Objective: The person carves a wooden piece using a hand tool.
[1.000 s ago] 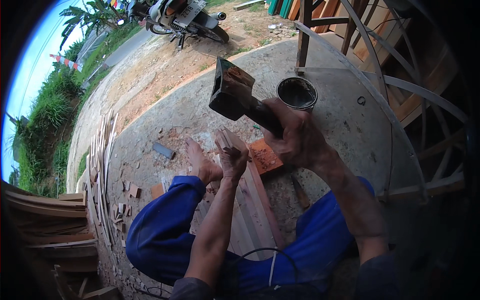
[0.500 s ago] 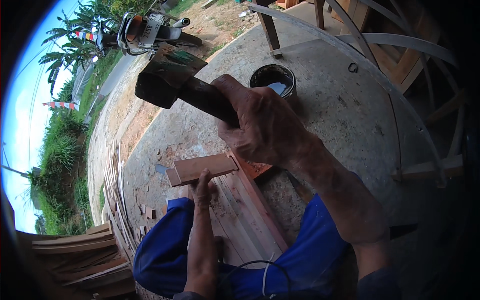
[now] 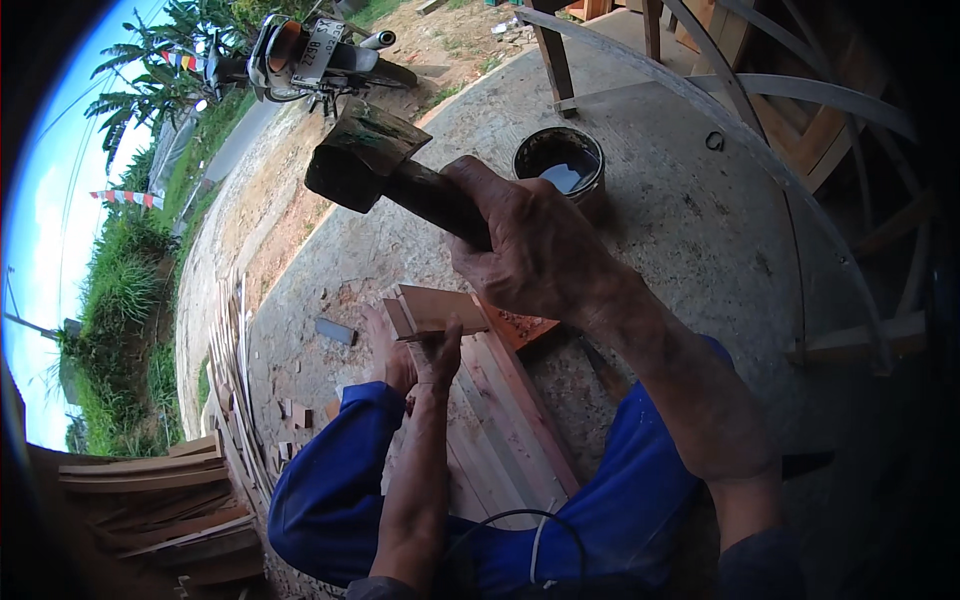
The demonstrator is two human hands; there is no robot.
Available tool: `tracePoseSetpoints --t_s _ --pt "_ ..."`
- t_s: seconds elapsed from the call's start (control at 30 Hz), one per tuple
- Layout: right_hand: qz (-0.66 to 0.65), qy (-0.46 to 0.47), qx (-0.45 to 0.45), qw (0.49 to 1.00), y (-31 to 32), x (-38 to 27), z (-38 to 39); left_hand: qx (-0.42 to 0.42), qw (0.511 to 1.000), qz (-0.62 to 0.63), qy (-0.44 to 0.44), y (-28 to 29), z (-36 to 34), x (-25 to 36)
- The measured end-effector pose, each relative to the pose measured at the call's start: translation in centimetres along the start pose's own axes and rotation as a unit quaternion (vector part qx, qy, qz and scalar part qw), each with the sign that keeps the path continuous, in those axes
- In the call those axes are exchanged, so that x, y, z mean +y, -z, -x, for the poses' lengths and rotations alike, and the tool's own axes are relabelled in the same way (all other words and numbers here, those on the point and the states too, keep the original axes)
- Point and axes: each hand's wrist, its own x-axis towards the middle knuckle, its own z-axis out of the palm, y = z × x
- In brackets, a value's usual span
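Note:
My right hand (image 3: pixel 535 245) is closed around the dark handle of a hatchet (image 3: pixel 365 155), raised above the floor. Its heavy metal head points to the left, with worn greenish marks on top. Lower down, my left hand (image 3: pixel 440 355) grips a short wooden board (image 3: pixel 440 308) that has a stepped end on its left. The hatchet and the board are well apart. Beneath the board, long pale planks (image 3: pixel 500 420) lie side by side between my legs. Some of my left fingers are hidden by the board.
My bare foot (image 3: pixel 388 350) rests beside the left hand. A grey block (image 3: pixel 335 331) lies on the concrete (image 3: pixel 680 260). Beyond my right hand stands a dark bucket (image 3: pixel 595 165) with liquid. Curved metal strips (image 3: pixel 830 90) arch at the right; stacked timber (image 3: pixel 150 480) is at lower left.
My left hand and the board have shifted right, and the board has tilted, uncovering my foot and the grey block. The hatchet sits slightly further right and lower in view.

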Motion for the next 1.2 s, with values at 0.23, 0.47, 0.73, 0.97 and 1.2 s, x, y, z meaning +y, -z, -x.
tracePoseSetpoints --t_s 0.23,0.47,0.73,0.97,1.2 --pt "0.062 0.001 -0.048 0.997 -1.7 -0.1 0.5 0.041 0.994 -0.069 -0.073 -1.2 -0.9 0.3" --pt "0.274 0.016 -0.202 0.94 -4.1 -1.2 2.1 0.024 0.994 -0.009 -0.11 -1.8 -1.7 -0.9" --pt "0.257 0.065 -0.152 0.952 -3.8 -2.7 2.4 0.0 0.993 -0.003 -0.115 -3.2 -1.7 2.3" --pt "0.321 -0.053 -0.295 0.898 -6.9 -1.0 2.1 0.023 0.981 -0.075 -0.178 -2.6 -1.7 -0.7" --pt "0.285 -0.004 -0.209 0.936 -5.2 -2.8 1.3 0.014 0.994 -0.069 -0.088 -1.6 -2.6 3.6"
